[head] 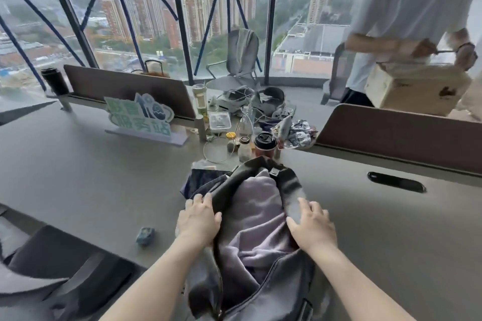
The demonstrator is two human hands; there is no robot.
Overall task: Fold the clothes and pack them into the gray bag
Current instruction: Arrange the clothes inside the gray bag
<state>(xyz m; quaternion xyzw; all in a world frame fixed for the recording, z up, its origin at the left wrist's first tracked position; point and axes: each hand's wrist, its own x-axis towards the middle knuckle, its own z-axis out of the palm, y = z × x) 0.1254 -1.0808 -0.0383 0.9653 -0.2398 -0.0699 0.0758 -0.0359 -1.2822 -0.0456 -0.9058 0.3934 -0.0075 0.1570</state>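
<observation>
The gray bag [292,190] lies unzipped on the table in front of me, its mouth spread wide. A pale lilac garment [257,214] fills the opening, loosely bunched. My left hand [199,219] rests on the bag's left rim with fingers laid flat over the edge. My right hand [311,224] presses on the right rim, fingers straight and thumb against the inner edge. A dark blue patterned cloth [202,177] lies on the table just behind the bag's left side, partly hidden by it.
Cups, jars and bottles [245,148] crowd the table behind the bag, with a green sign [139,117] to their left. A small blue object [145,236] lies left of my left hand. A person in a white shirt [407,15] holds a box at upper right. A dark chair [52,268] stands lower left.
</observation>
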